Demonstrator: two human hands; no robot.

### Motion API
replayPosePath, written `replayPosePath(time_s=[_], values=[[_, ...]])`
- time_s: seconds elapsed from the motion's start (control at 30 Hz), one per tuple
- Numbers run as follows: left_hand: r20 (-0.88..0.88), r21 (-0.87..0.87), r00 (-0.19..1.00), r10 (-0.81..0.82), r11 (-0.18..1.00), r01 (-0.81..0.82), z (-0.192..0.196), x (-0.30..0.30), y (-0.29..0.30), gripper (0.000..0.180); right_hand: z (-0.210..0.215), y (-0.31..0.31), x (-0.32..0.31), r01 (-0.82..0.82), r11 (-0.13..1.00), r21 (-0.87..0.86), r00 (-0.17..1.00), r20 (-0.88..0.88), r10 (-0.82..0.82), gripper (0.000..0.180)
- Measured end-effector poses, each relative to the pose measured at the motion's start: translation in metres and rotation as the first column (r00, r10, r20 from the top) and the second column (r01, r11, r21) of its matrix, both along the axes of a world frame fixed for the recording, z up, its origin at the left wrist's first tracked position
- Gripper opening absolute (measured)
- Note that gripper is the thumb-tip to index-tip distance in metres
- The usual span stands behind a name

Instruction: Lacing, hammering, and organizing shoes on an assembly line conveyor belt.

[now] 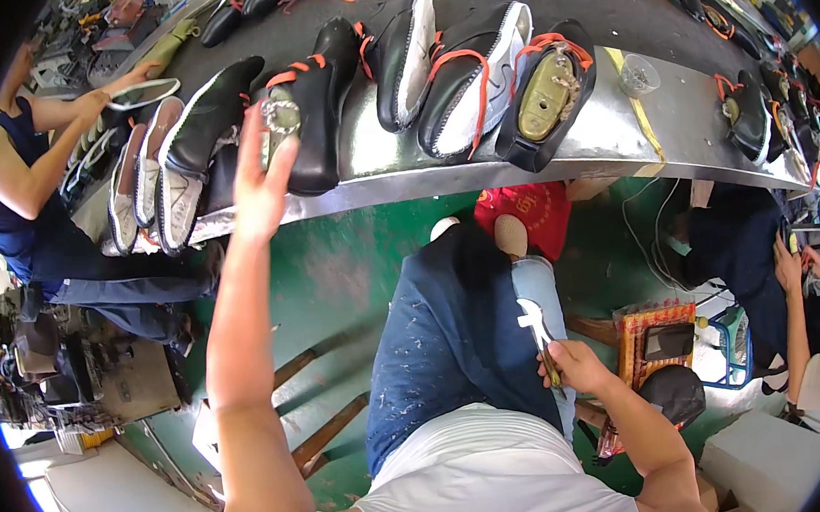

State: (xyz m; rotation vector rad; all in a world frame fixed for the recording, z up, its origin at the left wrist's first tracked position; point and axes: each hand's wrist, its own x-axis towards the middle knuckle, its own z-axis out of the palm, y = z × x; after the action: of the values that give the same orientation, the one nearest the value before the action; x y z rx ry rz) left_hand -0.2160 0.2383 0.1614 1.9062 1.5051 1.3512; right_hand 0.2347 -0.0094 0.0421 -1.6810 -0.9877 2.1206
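My left hand (263,186) is raised at the bench edge, fingers and thumb apart, just beside a black shoe (314,162). That shoe has orange laces and a shoe last inside it, topped by a ring of metal links. Whether my fingertips touch it I cannot tell. Low over my lap, my right hand (575,366) is closed round the handles of lasting pincers (534,321), whose bright metal jaws point away from me. More black shoes stand along the edge: a white-sided one (473,82) and one whose olive last (544,101) faces up.
The metal-edged bench (404,181) curves across in front of me. A clear cup (639,74) stands by a yellow strip on it. One person at left handles a pale shoe part (142,94); another sits at right. A red bag (532,210) lies by my feet, near wooden stool bars (332,433).
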Motion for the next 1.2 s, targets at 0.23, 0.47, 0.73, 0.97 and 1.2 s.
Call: replayPosePath(time_s=[0.23,0.47,0.73,0.97,1.2], values=[[-0.303,0.145,0.907,0.291,0.955,-0.258,0.036,0.084,0.026,0.066,-0.020,0.000,-0.001,0.002,1.000,-0.007,0.999,-0.034,-0.002,0.047],[0.430,-0.065,0.698,0.573,0.791,-0.609,0.017,-0.130,0.048,0.055,-0.010,-0.006,0.004,0.036,0.997,-0.065,0.998,-0.055,-0.040,0.052],[0.778,-0.449,0.373,0.506,0.862,-0.233,0.018,-0.112,0.089,0.044,-0.003,-0.004,0.003,0.096,0.993,-0.073,0.991,-0.084,-0.102,0.045],[0.590,0.054,0.736,0.332,0.893,-0.446,0.031,-0.096,-0.038,0.036,0.003,-0.014,0.003,-0.128,0.954,0.271,0.979,0.186,0.079,0.039],[0.863,-0.201,0.405,0.301,0.941,-0.271,-0.004,-0.032,-0.192,0.075,0.032,0.035,-0.041,0.143,0.984,-0.105,0.802,-0.571,-0.178,0.070]])
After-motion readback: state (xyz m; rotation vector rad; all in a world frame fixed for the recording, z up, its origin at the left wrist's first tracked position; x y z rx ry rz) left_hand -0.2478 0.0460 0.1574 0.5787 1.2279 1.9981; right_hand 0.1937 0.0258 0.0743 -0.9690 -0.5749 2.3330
